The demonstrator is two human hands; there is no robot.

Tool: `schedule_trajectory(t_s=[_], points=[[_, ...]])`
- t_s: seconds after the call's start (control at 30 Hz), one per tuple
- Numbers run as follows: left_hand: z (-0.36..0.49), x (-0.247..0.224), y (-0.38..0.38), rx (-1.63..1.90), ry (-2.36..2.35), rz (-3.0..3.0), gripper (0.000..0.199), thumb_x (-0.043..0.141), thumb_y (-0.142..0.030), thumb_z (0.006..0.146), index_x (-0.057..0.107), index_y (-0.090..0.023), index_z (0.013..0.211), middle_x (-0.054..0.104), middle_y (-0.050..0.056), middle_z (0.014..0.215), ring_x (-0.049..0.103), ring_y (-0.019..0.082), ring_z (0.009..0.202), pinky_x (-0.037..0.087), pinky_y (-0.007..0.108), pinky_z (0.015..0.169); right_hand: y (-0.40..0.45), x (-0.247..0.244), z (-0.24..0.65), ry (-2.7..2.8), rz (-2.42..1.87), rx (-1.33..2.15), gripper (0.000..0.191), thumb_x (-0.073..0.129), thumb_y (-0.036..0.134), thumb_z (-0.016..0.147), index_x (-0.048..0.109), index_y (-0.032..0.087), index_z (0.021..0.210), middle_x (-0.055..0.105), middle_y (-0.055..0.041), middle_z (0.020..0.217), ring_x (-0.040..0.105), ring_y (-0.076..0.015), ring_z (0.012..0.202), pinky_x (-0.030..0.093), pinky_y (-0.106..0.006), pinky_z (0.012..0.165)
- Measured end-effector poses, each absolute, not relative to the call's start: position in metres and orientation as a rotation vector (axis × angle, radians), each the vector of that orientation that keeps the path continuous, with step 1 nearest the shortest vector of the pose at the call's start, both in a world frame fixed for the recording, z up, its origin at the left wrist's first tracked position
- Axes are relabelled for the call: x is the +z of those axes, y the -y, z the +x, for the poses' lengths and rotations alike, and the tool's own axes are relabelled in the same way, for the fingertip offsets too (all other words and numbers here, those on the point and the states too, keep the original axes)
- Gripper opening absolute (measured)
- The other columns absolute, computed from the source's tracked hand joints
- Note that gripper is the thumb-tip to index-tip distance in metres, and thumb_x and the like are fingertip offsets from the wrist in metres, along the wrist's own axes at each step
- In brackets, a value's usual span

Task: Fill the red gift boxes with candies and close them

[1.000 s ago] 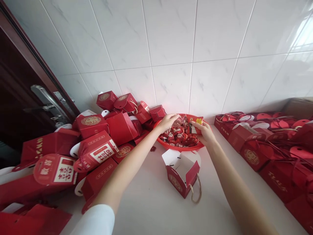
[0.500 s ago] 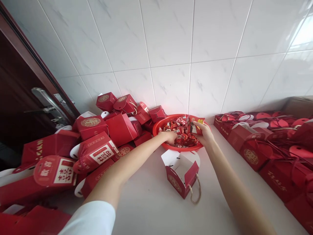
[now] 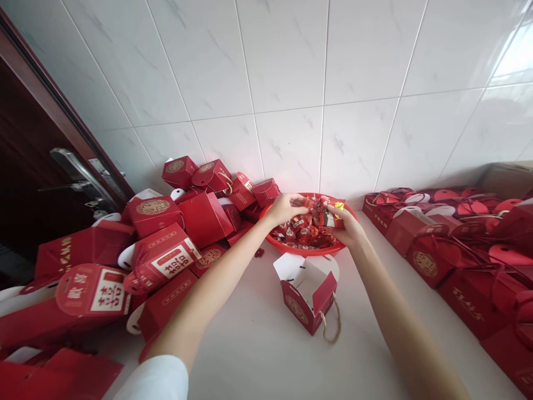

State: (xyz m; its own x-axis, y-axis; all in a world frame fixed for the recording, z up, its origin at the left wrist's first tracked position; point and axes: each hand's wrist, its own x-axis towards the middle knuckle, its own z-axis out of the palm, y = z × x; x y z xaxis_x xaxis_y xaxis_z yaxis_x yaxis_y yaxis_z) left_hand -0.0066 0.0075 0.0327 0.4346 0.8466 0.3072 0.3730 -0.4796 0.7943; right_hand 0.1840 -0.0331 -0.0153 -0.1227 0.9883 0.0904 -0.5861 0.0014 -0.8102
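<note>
Above the red plastic basket [image 3: 277, 247], my left hand [image 3: 287, 208] pinches a small red-wrapped candy [image 3: 308, 203]. Close beside it, my right hand [image 3: 350, 226] grips a red packet [image 3: 333, 214] with gold print, over the basket's right side. Red-wrapped candies [image 3: 302, 230] fill the basket below both hands. In front of it stands an open red gift box [image 3: 310, 300], its white inside showing and its rope handle hanging to the right.
Red gift boxes [image 3: 162, 258] are piled on the left, beside a dark door with a metal handle [image 3: 79, 178]. More red boxes with cords [image 3: 441, 255] stand in rows on the right. A tiled wall [image 3: 287, 144] rises behind. A small dark red piece [image 3: 259, 253] lies by the basket.
My left hand has risen out of the candies with a wrapped candy and come near the packet. My right hand keeps the packet over the basket, tilted slightly differently.
</note>
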Motion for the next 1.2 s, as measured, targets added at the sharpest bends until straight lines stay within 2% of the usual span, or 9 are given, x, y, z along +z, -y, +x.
schedule_trajectory(t_s=[0.23, 0.37, 0.53, 0.7, 0.83, 0.9, 0.97, 1.07, 1.2], points=[[0.017, 0.035, 0.004, 1.014, -0.909, 1.991, 0.022, 0.069, -0.01, 0.077, 0.078, -0.013, 0.097, 0.079, 0.008, 0.1, 0.073, 0.022, 0.09, 0.056, 0.034, 0.084, 0.033, -0.018, 0.187, 0.88, -0.592, 1.463, 0.027, 0.083, 0.033, 0.067, 0.069, 0.023, 0.088, 0.076, -0.0003, 0.089, 0.073, -0.0202, 0.083, 0.06, -0.033, 0.078], [0.015, 0.028, 0.004, 0.964, -0.86, 1.952, 0.037, 0.065, -0.008, 0.079, 0.075, -0.015, 0.115, 0.078, 0.007, 0.103, 0.072, 0.02, 0.088, 0.056, 0.033, 0.082, 0.035, -0.014, 0.185, 0.841, -0.588, 1.442, 0.026, 0.085, 0.03, 0.063, 0.067, 0.022, 0.08, 0.075, 0.0025, 0.082, 0.071, -0.0162, 0.073, 0.059, -0.028, 0.069], [0.009, 0.018, 0.009, 0.851, -0.916, 1.9, 0.056, 0.071, -0.016, 0.082, 0.061, -0.013, 0.137, 0.077, 0.01, 0.103, 0.071, 0.02, 0.087, 0.055, 0.037, 0.087, 0.036, -0.01, 0.186, 0.866, -0.62, 1.4, 0.026, 0.086, 0.03, 0.061, 0.069, 0.021, 0.078, 0.074, 0.0008, 0.076, 0.071, -0.0184, 0.072, 0.057, -0.028, 0.064], [-0.01, 0.014, 0.038, 0.612, -0.859, 1.932, 0.027, 0.072, -0.025, 0.084, 0.074, -0.014, 0.108, 0.076, 0.01, 0.105, 0.07, 0.022, 0.095, 0.053, 0.036, 0.09, 0.047, 0.006, 0.204, 1.048, -0.704, 1.375, 0.033, 0.09, 0.037, 0.055, 0.071, 0.019, 0.076, 0.073, -0.0005, 0.072, 0.067, -0.0163, 0.063, 0.056, -0.027, 0.063], [-0.036, 0.018, 0.085, 0.658, -0.905, 2.156, 0.02, 0.067, -0.034, 0.087, 0.076, -0.017, 0.091, 0.075, 0.007, 0.097, 0.068, 0.02, 0.092, 0.052, 0.031, 0.086, 0.073, 0.032, 0.216, 1.427, -0.741, 1.313, 0.032, 0.088, 0.039, 0.062, 0.073, 0.019, 0.082, 0.075, -0.0028, 0.083, 0.069, -0.0189, 0.076, 0.055, -0.031, 0.074], [-0.048, 0.021, 0.11, 0.639, -1.077, 2.268, 0.022, 0.065, -0.038, 0.088, 0.078, -0.02, 0.09, 0.073, 0.005, 0.093, 0.068, 0.02, 0.088, 0.051, 0.031, 0.086, 0.087, 0.045, 0.216, 1.701, -0.756, 1.267, 0.031, 0.085, 0.039, 0.067, 0.074, 0.017, 0.087, 0.075, -0.0041, 0.088, 0.068, -0.0212, 0.085, 0.053, -0.032, 0.08], [-0.057, 0.023, 0.129, 0.549, -1.27, 2.315, 0.027, 0.067, -0.044, 0.086, 0.079, -0.024, 0.1, 0.071, 0.006, 0.102, 0.068, 0.023, 0.096, 0.05, 0.033, 0.092, 0.099, 0.055, 0.21, 1.964, -0.784, 1.212, 0.031, 0.08, 0.04, 0.074, 0.073, 0.016, 0.093, 0.073, -0.0049, 0.093, 0.066, -0.0222, 0.09, 0.051, -0.032, 0.08], [-0.065, 0.022, 0.143, 0.381, -1.452, 2.26, 0.045, 0.07, -0.056, 0.08, 0.076, -0.026, 0.113, 0.066, 0.009, 0.12, 0.064, 0.03, 0.111, 0.048, 0.037, 0.099, 0.109, 0.06, 0.193, 2.239, -0.896, 1.076, 0.025, 0.072, 0.039, 0.08, 0.069, 0.016, 0.089, 0.068, -0.0022, 0.084, 0.06, -0.0173, 0.078, 0.047, -0.028, 0.067], [-0.071, 0.021, 0.142, 0.214, -1.37, 2.165, 0.052, 0.074, -0.054, 0.075, 0.073, -0.025, 0.118, 0.068, 0.009, 0.117, 0.065, 0.03, 0.109, 0.05, 0.035, 0.092, 0.113, 0.056, 0.17, 2.442, -0.994, 1.043, 0.02, 0.067, 0.036, 0.081, 0.062, 0.016, 0.079, 0.057, 0.0025, 0.07, 0.048, -0.0108, 0.06, 0.036, -0.024, 0.054]])
